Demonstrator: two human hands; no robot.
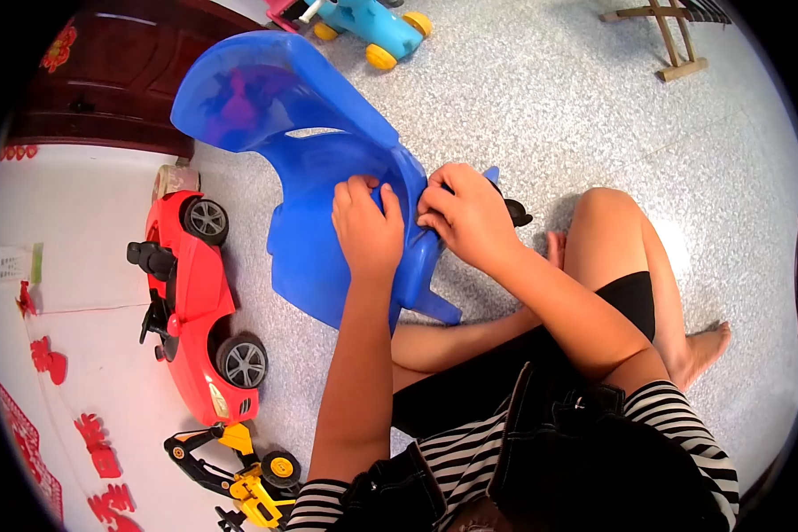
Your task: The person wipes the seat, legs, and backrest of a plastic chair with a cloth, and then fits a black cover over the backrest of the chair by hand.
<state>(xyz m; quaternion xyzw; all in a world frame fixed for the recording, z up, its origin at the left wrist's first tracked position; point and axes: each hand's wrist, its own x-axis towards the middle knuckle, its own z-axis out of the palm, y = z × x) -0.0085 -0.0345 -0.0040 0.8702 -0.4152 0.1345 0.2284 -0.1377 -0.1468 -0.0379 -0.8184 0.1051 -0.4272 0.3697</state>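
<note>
A large blue moulded plastic shell, curved like a seat with a high back, lies tipped on the floor in front of me. My left hand reaches into its hollow, thumb and fingers bent around a part of the inner wall. On the outer side of the same rim is my right hand, its fingers pinched together against the edge. Whatever is between those fingertips is too small or hidden to make out. Partly behind the right hand, a small black piece shows by the shell.
Along the wall at left stand a red toy car and a yellow toy excavator. A light-blue ride-on toy with yellow wheels is at the top. A wooden folding stand is upper right. My bent leg is at right.
</note>
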